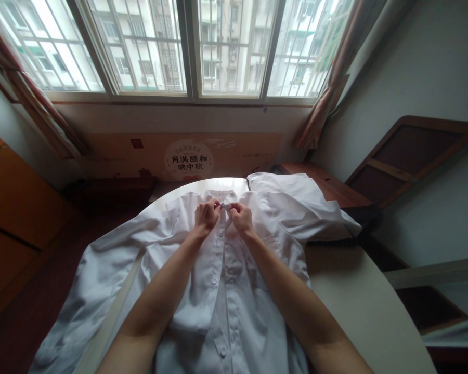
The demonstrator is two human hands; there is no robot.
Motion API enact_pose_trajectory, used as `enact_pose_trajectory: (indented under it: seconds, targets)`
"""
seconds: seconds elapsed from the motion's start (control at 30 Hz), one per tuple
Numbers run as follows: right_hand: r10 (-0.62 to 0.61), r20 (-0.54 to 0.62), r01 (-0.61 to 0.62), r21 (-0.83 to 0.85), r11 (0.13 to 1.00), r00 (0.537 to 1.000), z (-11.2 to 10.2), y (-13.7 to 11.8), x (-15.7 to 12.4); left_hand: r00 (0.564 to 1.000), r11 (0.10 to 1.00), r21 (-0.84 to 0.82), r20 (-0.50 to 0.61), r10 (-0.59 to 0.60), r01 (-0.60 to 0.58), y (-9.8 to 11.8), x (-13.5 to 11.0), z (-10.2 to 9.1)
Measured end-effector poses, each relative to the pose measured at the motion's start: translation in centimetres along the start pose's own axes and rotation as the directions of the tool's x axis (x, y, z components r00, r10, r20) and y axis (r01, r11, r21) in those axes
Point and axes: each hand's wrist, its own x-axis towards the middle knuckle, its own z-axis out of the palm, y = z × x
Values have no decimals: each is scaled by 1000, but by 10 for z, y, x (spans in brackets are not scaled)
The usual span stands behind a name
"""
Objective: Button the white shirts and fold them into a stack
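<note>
A white button-up shirt (203,301) lies front side up, its collar (214,195) at the far end and its front parted below the hands. My left hand (206,214) is closed in a pinch on one side of the front, just under the collar. Close beside it, my right hand (241,215) pinches the opposite edge. Between the fingertips the two edges meet; whether a button is there is too small to tell. Several buttons run down the placket. The left sleeve in view (101,254) hangs over the table's edge.
The shirt rests on a pale round table (359,306). More folded white cloth (288,183) lies at its back right. A brown wooden chair (417,150) stands on the right. Behind are a printed orange banner (234,156) and a barred window (230,47) with tied curtains.
</note>
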Motion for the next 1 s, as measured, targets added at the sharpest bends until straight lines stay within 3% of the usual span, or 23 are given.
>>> enact_pose_trajectory:
  seconds: [0.37, 0.5, 0.7, 0.83, 1.0]
  targets:
    - [-40, -50, 25, -272, 962, 998, 2, -23, -12, 1000, 1000, -15, -14, -6, 6, 8, -3, -9]
    - [-33, -15, 30, -192, 981, 999, 4, -19, -11, 1000, 1000, -2, -8, 7, -7, 10, -4, -12]
    - [-23, -180, -10, -180, 984, 983, 3, -19, -9, 1000, 997, 73, -12, -1, 1, 15, -7, -20]
    - [-70, -101, 47, -218, 975, 992, 7, -22, -13, 1000, 996, 87, 21, 0, -2, 17, -7, -20]
    - [-40, -24, 38, -88, 995, 999, 8, -22, -14, 1000, 998, 65, 24, 14, -15, 16, -5, -17]
